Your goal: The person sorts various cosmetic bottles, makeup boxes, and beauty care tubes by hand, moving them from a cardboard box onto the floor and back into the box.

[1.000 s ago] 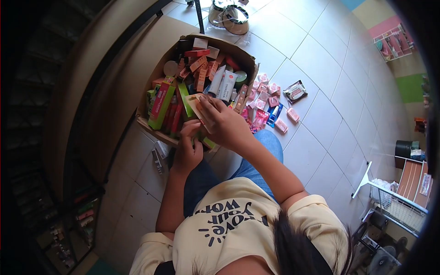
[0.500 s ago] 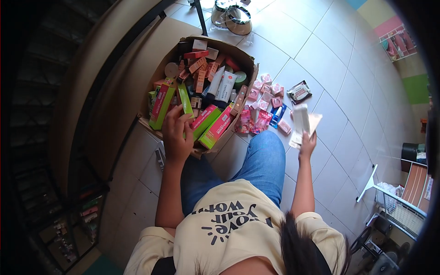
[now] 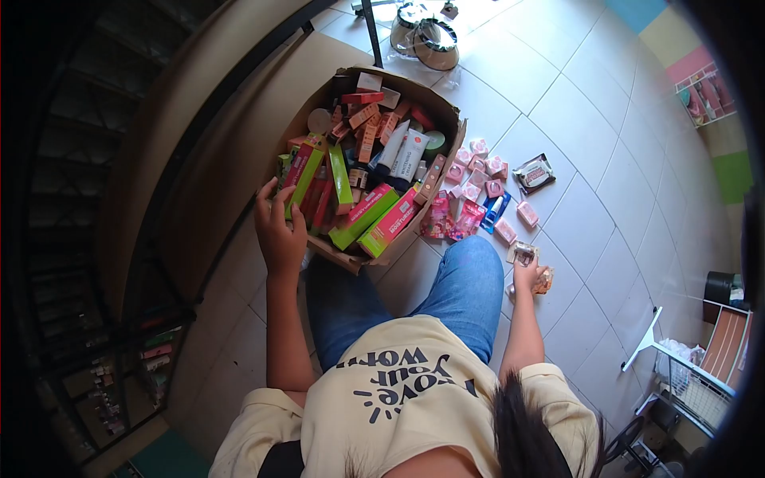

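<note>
My left hand (image 3: pixel 280 231) is at the near left edge of a cardboard box (image 3: pixel 351 259), fingers spread beside a green and pink carton (image 3: pixel 304 171). The box is full of cosmetic cartons, with green and pink moisturizer cartons (image 3: pixel 390 223) at the near side and a white cream tube (image 3: pixel 409 154) behind them. Out to the right, low over the floor, my right hand (image 3: pixel 527 275) is closed around small packages (image 3: pixel 523 254), whose details are too small to read. Small pink boxes (image 3: pixel 478 179) lie between the box and that hand.
A black and white packet (image 3: pixel 535 173) lies on the tiled floor beyond the pink boxes. Round items in clear plastic (image 3: pixel 435 44) stand behind the cardboard box. A white wire rack (image 3: pixel 693 382) is at the right; dark shelving (image 3: pixel 119 382) stands left.
My left hand has moved left from over the green cartons to the box's edge. My right hand has come nearer my knee, and its packages are turned differently. The view has shifted slightly.
</note>
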{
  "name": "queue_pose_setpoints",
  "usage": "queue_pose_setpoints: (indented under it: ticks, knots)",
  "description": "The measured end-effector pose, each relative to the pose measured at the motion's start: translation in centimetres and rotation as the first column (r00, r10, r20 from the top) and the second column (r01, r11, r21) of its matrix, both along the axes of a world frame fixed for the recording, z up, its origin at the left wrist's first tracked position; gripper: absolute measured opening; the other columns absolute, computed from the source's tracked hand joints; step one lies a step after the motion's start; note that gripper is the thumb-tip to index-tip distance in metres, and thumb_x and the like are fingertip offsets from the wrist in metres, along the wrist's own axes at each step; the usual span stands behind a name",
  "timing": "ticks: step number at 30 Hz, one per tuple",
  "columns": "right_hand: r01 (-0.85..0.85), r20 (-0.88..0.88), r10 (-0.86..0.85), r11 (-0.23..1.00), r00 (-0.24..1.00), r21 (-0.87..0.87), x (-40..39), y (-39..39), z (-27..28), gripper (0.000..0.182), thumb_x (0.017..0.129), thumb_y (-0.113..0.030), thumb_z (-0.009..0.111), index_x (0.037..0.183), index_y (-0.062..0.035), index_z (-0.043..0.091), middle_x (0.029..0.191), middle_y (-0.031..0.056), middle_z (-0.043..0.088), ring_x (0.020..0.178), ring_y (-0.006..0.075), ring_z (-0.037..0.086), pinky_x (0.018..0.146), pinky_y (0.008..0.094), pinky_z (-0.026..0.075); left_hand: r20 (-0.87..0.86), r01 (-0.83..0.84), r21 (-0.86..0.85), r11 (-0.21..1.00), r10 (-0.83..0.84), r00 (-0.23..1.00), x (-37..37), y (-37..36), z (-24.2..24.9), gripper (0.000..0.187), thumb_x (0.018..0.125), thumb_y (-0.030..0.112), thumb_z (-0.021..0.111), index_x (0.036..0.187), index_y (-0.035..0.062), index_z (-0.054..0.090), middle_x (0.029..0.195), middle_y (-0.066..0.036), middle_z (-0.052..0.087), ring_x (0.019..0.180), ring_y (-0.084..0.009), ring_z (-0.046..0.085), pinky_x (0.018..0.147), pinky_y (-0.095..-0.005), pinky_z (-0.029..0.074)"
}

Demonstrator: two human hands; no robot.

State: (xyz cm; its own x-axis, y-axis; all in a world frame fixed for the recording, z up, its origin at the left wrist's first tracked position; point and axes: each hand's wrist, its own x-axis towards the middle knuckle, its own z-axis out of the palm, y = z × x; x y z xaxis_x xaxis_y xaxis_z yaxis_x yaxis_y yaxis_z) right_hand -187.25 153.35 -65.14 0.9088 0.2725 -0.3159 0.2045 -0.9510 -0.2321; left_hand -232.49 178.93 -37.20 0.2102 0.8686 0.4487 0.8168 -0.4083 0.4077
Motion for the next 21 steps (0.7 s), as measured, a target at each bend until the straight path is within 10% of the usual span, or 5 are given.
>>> queue_pose_setpoints:
  ticks: [4,8,12,16,21]
  knots:
    - [-0.297,0.267,0.146,0.637,0.953,0.711,-5.7,10.2,10.5,0.038,0.083,-0.004,0.058,0.121,-0.0009,0.056,0.132,0.0180,0.046,0.125,0.0313,0.046,0.098,0.0381,0.045,0.045,0.050,-0.044,0.998,-0.048,0.998,0.4,0.5,0.0,0.029,0.083,0.003,0.058,0.112,0.0067,0.059,0.127,-0.013,0.049,0.115,-0.0359,0.051,0.097,-0.0460,0.043]
    - [-0.434,0.343,0.463,0.102,0.817,0.895,-14.4,19.7,22.9,0.027,0.082,-0.001,0.057,0.109,-0.0020,0.060,0.107,0.0133,0.059,0.092,0.0239,0.061,0.077,0.0309,0.052,0.168,0.252,-0.104,0.962,-0.232,0.958,3.7,1.8,-0.1,0.028,0.084,0.004,0.057,0.113,0.0062,0.057,0.123,-0.015,0.052,0.113,-0.0357,0.053,0.095,-0.0444,0.045]
    - [-0.722,0.270,0.676,0.585,0.686,0.370,-20.8,27.0,25.2,0.074,0.083,-0.048,0.063,0.137,-0.0005,0.042,0.116,0.0259,0.055,0.095,0.0413,0.062,0.083,0.0451,0.051,0.209,0.400,-0.237,0.885,-0.355,0.911,7.9,3.2,-0.2,0.030,0.085,0.004,0.058,0.115,0.0064,0.056,0.121,-0.016,0.054,0.110,-0.0318,0.057,0.091,-0.0414,0.047]
    - [-0.630,-0.024,0.658,0.731,0.753,0.264,-23.4,31.6,21.7,0.115,0.073,-0.058,0.069,0.149,0.0005,0.007,0.120,0.0433,0.044,0.097,0.0505,0.060,0.086,0.0450,0.051,-0.146,0.268,-0.281,0.922,-0.317,0.937,8.1,3.7,-3.5,0.044,0.084,0.009,0.060,0.126,0.0050,0.050,0.122,-0.014,0.055,0.121,-0.0296,0.049,0.100,-0.0408,0.040]
    - [-0.461,-0.112,0.578,0.739,0.808,0.491,-21.5,31.5,21.6,0.121,0.065,-0.039,0.079,0.150,-0.0032,0.001,0.118,0.0379,0.052,0.098,0.0450,0.062,0.085,0.0418,0.052,-0.252,0.207,-0.218,0.954,-0.260,0.932,6.3,3.2,-4.9,0.053,0.083,0.014,0.062,0.133,0.0044,0.045,0.124,-0.010,0.056,0.131,-0.0255,0.040,0.109,-0.0429,0.032]
